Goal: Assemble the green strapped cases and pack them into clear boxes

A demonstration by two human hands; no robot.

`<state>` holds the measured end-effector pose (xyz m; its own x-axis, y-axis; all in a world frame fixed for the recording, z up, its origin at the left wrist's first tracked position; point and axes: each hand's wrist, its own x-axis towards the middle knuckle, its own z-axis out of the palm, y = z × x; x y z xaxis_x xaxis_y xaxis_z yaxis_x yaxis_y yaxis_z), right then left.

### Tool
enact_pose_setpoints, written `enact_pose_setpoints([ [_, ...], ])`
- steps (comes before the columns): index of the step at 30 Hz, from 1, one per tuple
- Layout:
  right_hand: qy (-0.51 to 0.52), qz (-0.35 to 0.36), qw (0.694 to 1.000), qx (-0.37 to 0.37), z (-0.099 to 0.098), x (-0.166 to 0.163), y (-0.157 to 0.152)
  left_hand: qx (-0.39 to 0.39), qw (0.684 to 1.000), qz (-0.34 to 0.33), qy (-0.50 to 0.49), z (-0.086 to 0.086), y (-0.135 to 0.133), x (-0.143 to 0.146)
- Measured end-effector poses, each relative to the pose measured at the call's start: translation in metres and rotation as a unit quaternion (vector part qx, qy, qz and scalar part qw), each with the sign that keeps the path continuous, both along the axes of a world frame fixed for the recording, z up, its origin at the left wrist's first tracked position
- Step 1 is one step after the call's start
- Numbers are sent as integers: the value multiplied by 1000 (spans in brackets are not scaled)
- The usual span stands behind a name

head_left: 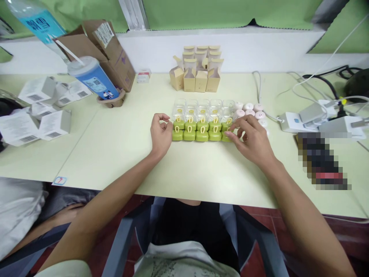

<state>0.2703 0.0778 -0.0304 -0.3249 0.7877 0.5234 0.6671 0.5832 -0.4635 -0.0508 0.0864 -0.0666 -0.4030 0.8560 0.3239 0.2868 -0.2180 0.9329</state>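
Open strip of table (201,169) along the near edge, in front of the green cases (189,135) – low pass possible there. Left hand (162,132) and right hand (250,136) block the row's ends. Behind stand clear plastic pieces (203,104), then a bare band up to the small cartons (201,81). Right side tight – pink round pieces (249,106), then power strip (294,122) and cables; left side open as far as white boxes (54,123) and blue cup (95,79)
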Motion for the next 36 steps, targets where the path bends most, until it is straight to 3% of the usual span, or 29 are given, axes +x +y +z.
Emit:
enact_pose_setpoints([
  [6, 61, -32, 997, 36, 5, 0, 1, 14, 1000, 2, -16, -4, 3, -2],
  [13, 57, -23, 998, 12, 5, -3, 0, 30, 999, 2, -25, -4, 3, -2],
  [21, 71, -126, 989, 26, 9, 3, 2, 28, 999, 7, -42, -1, 4, -2],
  [26, 8, -183, 983, -4, 12, 4, 3, 23, 999, 6, -49, -1, 5, -3],
  [28, -43, -257, 966, 1, 21, 15, 3, 21, 998, 11, -50, -1, 6, -4],
  [31, -101, -405, 909, -2, 35, 46, 7, 23, 998, 17, -50, -3, 8, -6],
  [33, -99, -423, 900, -28, 36, 72, 13, 23, 999, 13, -47, -6, 9, -7],
  [36, -63, -366, 926, -67, 21, 102, 25, 21, 999, 11, -40, -12, 13, -10],
])
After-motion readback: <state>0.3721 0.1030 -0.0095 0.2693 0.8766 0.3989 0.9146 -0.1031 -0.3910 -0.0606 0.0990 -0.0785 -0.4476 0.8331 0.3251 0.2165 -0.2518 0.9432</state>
